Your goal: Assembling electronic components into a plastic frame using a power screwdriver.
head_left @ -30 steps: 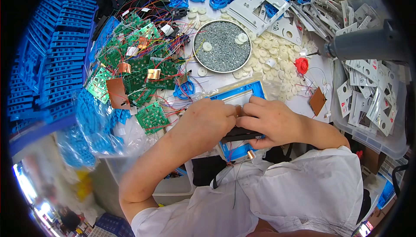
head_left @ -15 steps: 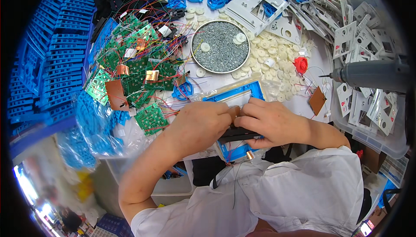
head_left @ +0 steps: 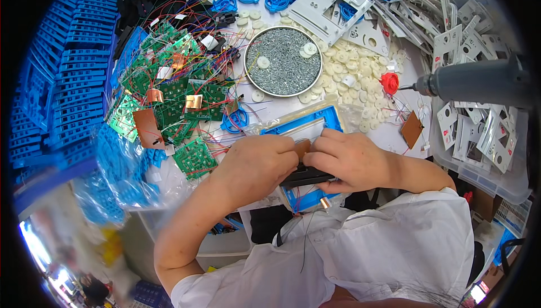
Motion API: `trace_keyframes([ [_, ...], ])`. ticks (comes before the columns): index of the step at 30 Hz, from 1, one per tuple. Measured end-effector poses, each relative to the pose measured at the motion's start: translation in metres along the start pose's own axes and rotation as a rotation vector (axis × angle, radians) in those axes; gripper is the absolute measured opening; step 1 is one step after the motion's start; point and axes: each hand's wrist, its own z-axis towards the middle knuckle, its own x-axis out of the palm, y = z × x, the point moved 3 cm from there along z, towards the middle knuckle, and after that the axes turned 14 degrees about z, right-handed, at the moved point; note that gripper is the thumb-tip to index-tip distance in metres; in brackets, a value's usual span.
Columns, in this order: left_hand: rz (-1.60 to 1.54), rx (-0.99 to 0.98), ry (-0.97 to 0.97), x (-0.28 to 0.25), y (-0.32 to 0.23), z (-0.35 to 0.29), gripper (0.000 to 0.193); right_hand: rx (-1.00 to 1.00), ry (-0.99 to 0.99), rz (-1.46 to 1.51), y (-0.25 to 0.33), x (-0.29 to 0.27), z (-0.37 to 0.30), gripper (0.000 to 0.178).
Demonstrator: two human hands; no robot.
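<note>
My left hand (head_left: 260,160) is closed, its fingertips pinched at the edge of a small brown board (head_left: 302,148). From the other side my right hand (head_left: 350,160) curls its fingers over a long black plastic part (head_left: 306,178), its thumb low against it. Both lie over a blue plastic frame (head_left: 331,117) in front of my body, with clear film around it. My hands hide most of the frame's middle and the exact contact of the fingertips. A small copper-coloured piece (head_left: 325,202) sits at the frame's near end, with thin wires close by.
Beyond the frame stands a round dish (head_left: 248,74) of small screws, with cream plastic discs (head_left: 360,97) beside it. Green circuit boards (head_left: 186,101) with tangled wires lie left. A grey power screwdriver (head_left: 473,83) juts in from the right, above a bin (head_left: 510,192) of white panels.
The screwdriver has shifted left, its tip now close to the red part. The view has moved slightly. Both hands keep nearly the same place and grip.
</note>
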Motion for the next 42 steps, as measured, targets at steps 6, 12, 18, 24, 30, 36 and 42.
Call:
trace_keyframes([
  [6,0.087,0.067,0.093,-0.006,-0.003,0.005,0.014,-0.043,0.021,0.003,0.001,-0.003,0.002,0.052],
  [12,0.089,-0.036,0.191,-0.007,-0.008,0.007,0.014,-0.063,0.042,-0.012,-0.002,-0.001,0.001,0.055],
  [18,0.053,-0.118,0.198,0.000,-0.009,-0.002,0.009,-0.056,0.060,-0.030,-0.001,-0.001,0.002,0.055],
  [24,0.054,-0.187,0.196,0.003,-0.013,-0.004,0.006,-0.023,0.081,-0.014,0.000,-0.002,0.002,0.055],
  [30,0.054,-0.309,0.208,-0.003,-0.038,-0.012,0.023,-0.022,0.055,0.008,-0.001,-0.002,0.001,0.057],
  [36,0.144,-0.462,0.054,0.011,-0.066,-0.021,0.038,-0.010,0.070,0.031,0.001,-0.001,-0.002,0.058],
  [42,0.056,-0.503,-0.060,0.022,-0.066,-0.028,0.043,-0.030,0.017,0.030,0.002,0.000,-0.007,0.058],
])
